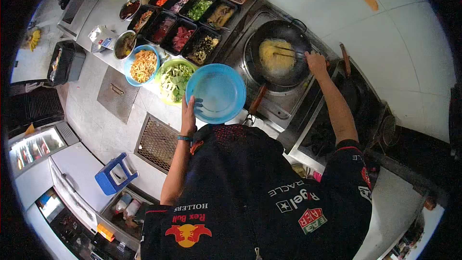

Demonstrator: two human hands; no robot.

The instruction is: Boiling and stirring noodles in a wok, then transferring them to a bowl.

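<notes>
My left hand (189,112) grips the rim of a light blue plastic basin (220,95), its bare inside facing up in front of my chest. On the gas stove (278,106) sits a black wok (267,74) with a pale yellow nest of noodles (276,57). A dark pronged utensil (285,51) lies across the noodles, and my right hand (316,65) is closed around its handle at the wok's right rim. The wok's wooden handle (258,99) points toward me, beside the basin.
Left of the stove, black trays of chopped ingredients (197,9) stand in rows. A green basin of cut greens (175,81) and a blue bowl of pale strips (143,65) sit near the counter edge. Beyond are a milk carton (103,38) and metal bowls (124,45).
</notes>
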